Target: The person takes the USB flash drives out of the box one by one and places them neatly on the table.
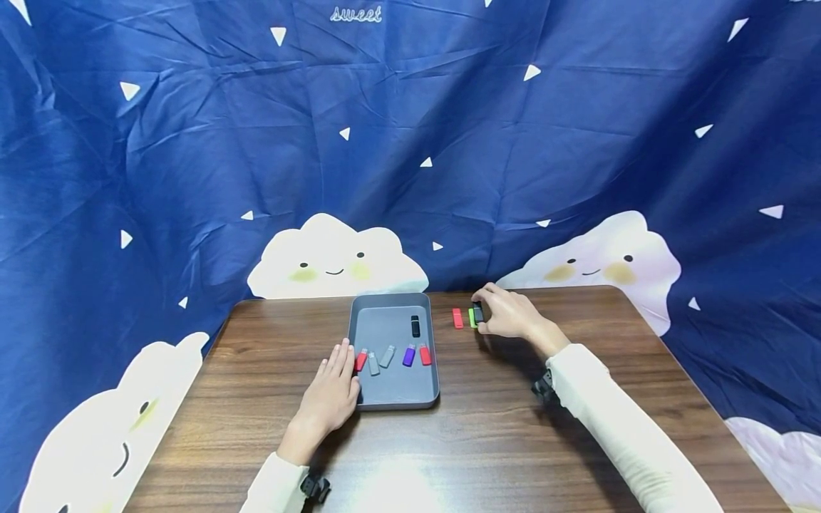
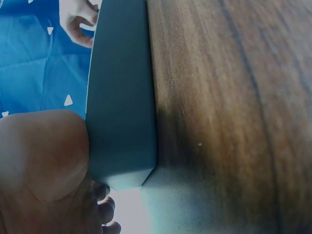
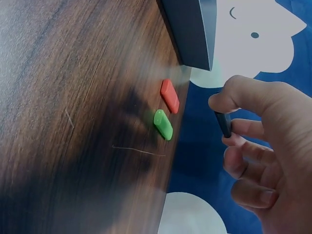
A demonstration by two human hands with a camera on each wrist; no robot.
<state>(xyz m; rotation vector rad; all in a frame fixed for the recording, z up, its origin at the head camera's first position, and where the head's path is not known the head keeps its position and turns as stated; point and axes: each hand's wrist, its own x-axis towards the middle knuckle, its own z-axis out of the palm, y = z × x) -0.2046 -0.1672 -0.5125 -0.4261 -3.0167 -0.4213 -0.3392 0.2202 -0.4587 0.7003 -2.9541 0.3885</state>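
My right hand (image 1: 511,313) pinches a black USB stick (image 3: 224,124) between thumb and fingers, held above the tabletop near its back edge. Beneath it lie a green USB stick (image 3: 163,125) and, to its left, a red USB stick (image 3: 169,96). My left hand (image 1: 330,395) rests with straight fingers along the left wall of a grey tray (image 1: 398,390). Inside the tray are a black stick (image 1: 415,326), two grey sticks (image 1: 374,364), a purple stick (image 1: 409,355), a red stick (image 1: 426,355) at the right and another red stick (image 1: 361,360) partly hidden by the left fingers.
The wooden table (image 1: 513,442) carries the tray near the middle of its back edge. Behind it hangs a blue cloth (image 1: 385,185) with white clouds and triangles. Each wrist wears a small black camera (image 1: 543,385).
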